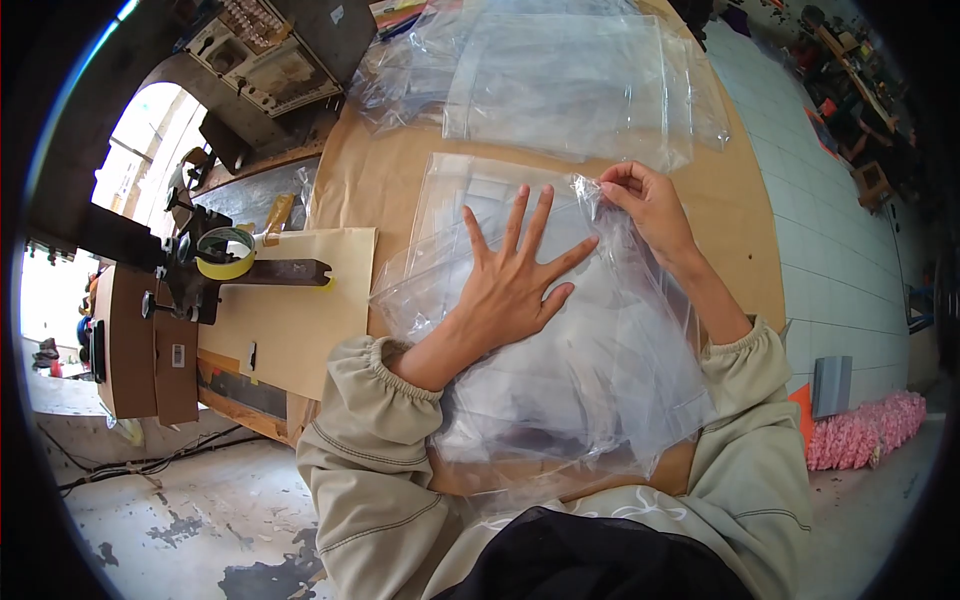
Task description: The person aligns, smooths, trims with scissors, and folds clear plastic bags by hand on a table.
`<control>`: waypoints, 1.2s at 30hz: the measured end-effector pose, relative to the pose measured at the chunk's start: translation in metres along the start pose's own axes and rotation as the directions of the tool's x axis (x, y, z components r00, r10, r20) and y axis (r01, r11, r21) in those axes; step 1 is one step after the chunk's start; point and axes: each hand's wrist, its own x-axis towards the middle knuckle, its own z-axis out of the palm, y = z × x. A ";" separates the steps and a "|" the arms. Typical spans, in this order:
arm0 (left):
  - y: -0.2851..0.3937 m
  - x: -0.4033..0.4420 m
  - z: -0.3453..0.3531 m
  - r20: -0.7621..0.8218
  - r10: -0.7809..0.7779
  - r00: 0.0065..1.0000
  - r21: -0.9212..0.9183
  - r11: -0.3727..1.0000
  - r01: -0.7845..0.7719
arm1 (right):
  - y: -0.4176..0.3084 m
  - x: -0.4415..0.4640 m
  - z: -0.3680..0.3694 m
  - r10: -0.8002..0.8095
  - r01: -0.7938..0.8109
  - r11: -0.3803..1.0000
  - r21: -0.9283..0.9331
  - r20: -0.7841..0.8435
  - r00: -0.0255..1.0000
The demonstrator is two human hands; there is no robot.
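Clear plastic sheets or bags point(560, 370) lie in a loose pile on the brown-covered table point(735, 215), close to the person's body. My left hand point(515, 265) rests flat on the pile with its fingers spread. At the pile's upper right corner, my right hand point(645, 205) pinches the crumpled edge of the plastic between thumb and fingers. Whether one layer or more is in that pinch cannot be made out. Farther back lies a second stack of clear plastic point(570, 85).
At the left, a metal machine arm point(285, 272) holds a yellow tape roll point(225, 253) over a tan board point(300, 330). A cardboard box point(130, 345) stands beyond. Pink fluffy material point(865, 430) and a grey object point(832, 387) are at the right.
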 end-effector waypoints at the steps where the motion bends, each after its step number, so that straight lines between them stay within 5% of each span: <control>1: 0.001 0.001 0.000 0.005 0.003 1.000 -0.005 1.000 -0.003 | 0.000 -0.001 0.002 -0.048 0.048 0.999 0.007 0.009 0.999; 3: 0.001 0.002 -0.001 0.008 0.013 1.000 -0.008 1.000 -0.013 | -0.002 -0.003 0.009 -0.144 0.144 0.989 0.021 0.023 0.989; 6: 0.000 0.002 0.000 0.009 0.018 1.000 -0.015 1.000 -0.018 | -0.006 -0.008 0.013 -0.198 0.190 0.921 -0.340 0.011 0.980; 9: -0.004 -0.002 -0.001 0.026 0.014 1.000 -0.062 0.998 -0.012 | -0.005 -0.004 0.001 -0.011 0.027 0.924 -0.381 0.044 0.999; 13: -0.007 0.013 -0.021 0.116 -0.131 0.985 -0.219 0.964 0.154 | 0.005 -0.002 -0.012 -0.161 0.234 0.908 -0.348 0.225 0.961; 16: -0.029 0.048 -0.027 0.015 -0.080 0.997 -0.251 0.965 0.082 | -0.001 -0.012 0.002 -0.309 0.408 0.814 -0.415 0.285 0.907; 17: -0.036 0.058 -0.023 -0.152 0.013 0.988 -0.105 0.994 -0.029 | -0.004 -0.015 0.007 -0.350 0.449 0.780 -0.436 0.291 0.891; 18: -0.042 0.064 -0.021 -0.057 -0.033 0.998 -0.200 0.980 0.021 | -0.007 -0.017 0.011 -0.391 0.490 0.742 -0.457 0.299 0.871; 20: -0.050 0.074 -0.019 0.142 -0.089 0.986 -0.369 0.919 0.136 | 0.001 -0.016 0.017 -0.338 0.354 0.892 -0.282 0.106 0.935; 22: -0.049 0.070 -0.015 -0.106 -0.144 0.984 -0.522 0.850 0.068 | 0.000 -0.015 0.021 -0.130 0.127 0.988 -0.088 -0.031 0.991; 26: -0.049 0.065 -0.023 -0.393 -0.102 0.914 -0.604 0.778 -0.173 | -0.016 -0.017 0.024 0.057 -0.082 0.979 0.187 0.136 0.989; 28: -0.050 0.064 -0.029 -0.404 -0.085 0.911 -0.650 0.727 -0.221 | -0.022 -0.018 0.027 0.122 -0.173 0.959 0.225 0.224 0.967; 32: -0.055 0.068 -0.034 -0.441 -0.001 0.897 -0.726 0.588 -0.356 | -0.030 -0.022 0.024 0.059 -0.108 0.967 0.233 0.207 0.977; 36: -0.057 0.068 -0.044 -0.356 0.064 0.932 -0.726 0.609 -0.319 | -0.037 -0.024 0.019 0.053 -0.119 0.949 0.293 0.222 0.974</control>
